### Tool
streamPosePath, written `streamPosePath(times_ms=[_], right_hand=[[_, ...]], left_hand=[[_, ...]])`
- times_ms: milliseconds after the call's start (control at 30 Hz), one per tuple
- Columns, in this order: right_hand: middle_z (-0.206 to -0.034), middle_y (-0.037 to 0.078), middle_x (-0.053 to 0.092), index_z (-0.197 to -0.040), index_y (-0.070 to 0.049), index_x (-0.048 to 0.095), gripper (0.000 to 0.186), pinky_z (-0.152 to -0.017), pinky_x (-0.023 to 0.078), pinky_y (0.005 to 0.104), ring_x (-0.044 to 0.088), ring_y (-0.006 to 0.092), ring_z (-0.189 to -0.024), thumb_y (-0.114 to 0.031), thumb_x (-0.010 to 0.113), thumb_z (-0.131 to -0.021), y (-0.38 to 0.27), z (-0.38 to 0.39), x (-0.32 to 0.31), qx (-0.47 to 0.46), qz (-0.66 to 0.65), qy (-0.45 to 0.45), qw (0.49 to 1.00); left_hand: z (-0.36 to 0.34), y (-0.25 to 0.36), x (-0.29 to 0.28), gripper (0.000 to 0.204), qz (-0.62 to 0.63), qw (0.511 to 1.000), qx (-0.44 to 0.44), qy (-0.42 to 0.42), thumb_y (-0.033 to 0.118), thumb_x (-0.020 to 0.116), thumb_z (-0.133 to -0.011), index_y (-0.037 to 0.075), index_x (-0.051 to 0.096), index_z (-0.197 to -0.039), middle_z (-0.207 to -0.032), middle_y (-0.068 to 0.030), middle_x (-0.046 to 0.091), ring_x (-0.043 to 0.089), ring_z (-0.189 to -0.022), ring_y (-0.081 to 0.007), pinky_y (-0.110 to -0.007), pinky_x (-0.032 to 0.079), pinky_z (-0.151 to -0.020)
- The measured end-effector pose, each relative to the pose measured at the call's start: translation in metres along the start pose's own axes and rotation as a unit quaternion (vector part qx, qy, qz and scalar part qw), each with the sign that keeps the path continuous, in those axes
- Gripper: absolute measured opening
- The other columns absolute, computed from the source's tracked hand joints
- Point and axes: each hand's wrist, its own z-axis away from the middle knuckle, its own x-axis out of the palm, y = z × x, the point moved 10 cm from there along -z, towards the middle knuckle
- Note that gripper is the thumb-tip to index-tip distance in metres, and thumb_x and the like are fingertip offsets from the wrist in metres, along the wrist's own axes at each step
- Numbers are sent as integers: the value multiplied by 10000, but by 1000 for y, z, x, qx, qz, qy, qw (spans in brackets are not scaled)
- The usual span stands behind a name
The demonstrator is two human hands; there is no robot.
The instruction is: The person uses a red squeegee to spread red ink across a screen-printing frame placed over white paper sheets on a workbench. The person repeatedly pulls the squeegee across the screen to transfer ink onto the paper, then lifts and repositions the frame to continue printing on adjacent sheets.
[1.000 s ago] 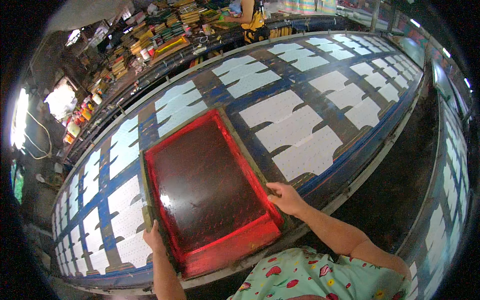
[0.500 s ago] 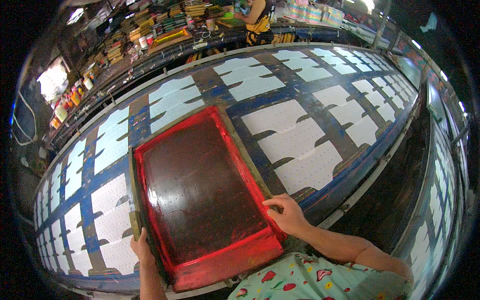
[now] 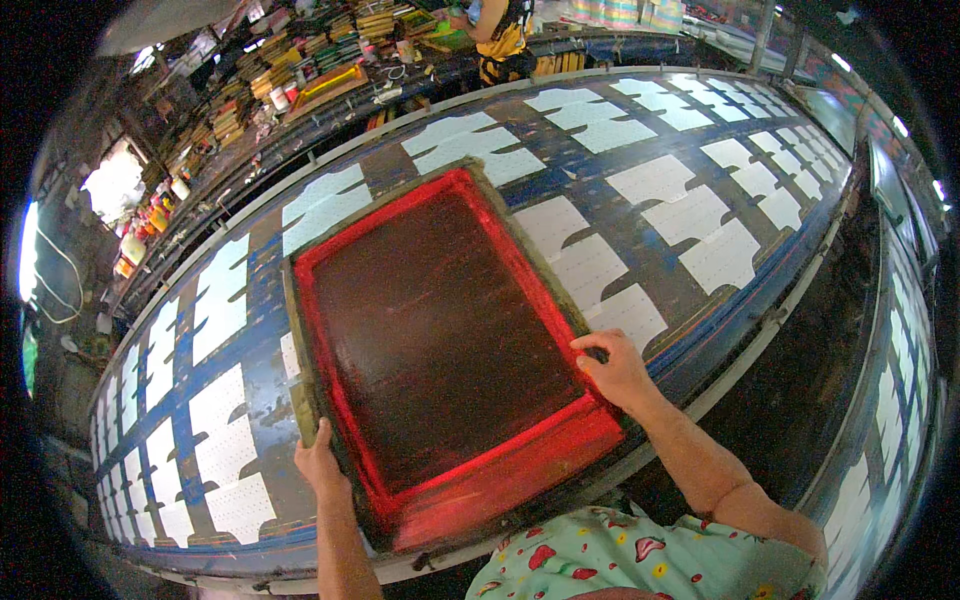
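- While L hand point(image 3: 321, 464) and R hand point(image 3: 622, 375) each pinch a side rail, the red-edged screen point(image 3: 445, 320) sits farther R along the worktop point(image 3: 277, 395) than approx. 1 sec ago.
- L hand: thumb on the L rail point(image 3: 303, 405), nr its lower end; fingers mostly hidden, so can't tell the hold underneath.
- R hand: thumb + index nip the R rail point(image 3: 530, 250), other fingers curled, not spread.
- Change: screen now covers part of the white pieces point(image 3: 570, 255) to its R, which showed nearly whole before. Bare strip to its L is wider, w/ a white sliver point(image 3: 290, 357) peeking out beside the rail.
- Bright glare on the dark mesh is gone too; prob. diff. tilt or position.
- Meaning, my read: screen is mid-shift btwn sets of pieces, not squared on one yet. Can't tell if it's raised or touching.
- Around: more white sheets point(image 3: 222, 420) at L; co-worker point(image 3: 505, 40) across, nr a cluttered far bench.
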Motion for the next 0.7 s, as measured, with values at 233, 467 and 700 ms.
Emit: streamPosePath(times_ms=[233,467,700], right_hand=[[-1139,200,774,-1098,-128,855,238,-1072,536,473,703,398,-1147,-212,808,-880,118,-27,-97,38,-41,56,997],[-1174,206,757,-1145,-126,842,263,-1074,534,468,684,401,-1173,-182,806,-891,186,-43,-150,60,-73,33,995],[-1226,202,753,-1184,-106,829,297,-1110,517,469,675,394,-1223,-172,804,-895,216,-49,-169,26,-93,5,995]], left_hand=[[93,-23,128,322,12,999,37,-24,72,838,-962,-49,720,-1236,-1103,-95,765,710,-920,-207,-373,576,-822],[143,-39,191,311,56,997,42,-43,62,835,-957,-37,720,-1229,-1108,-95,763,717,-940,-220,-375,581,-841],[162,-33,207,335,-32,998,59,8,83,851,-953,-30,723,-1241,-1147,-94,765,711,-985,-216,-374,572,-879]])
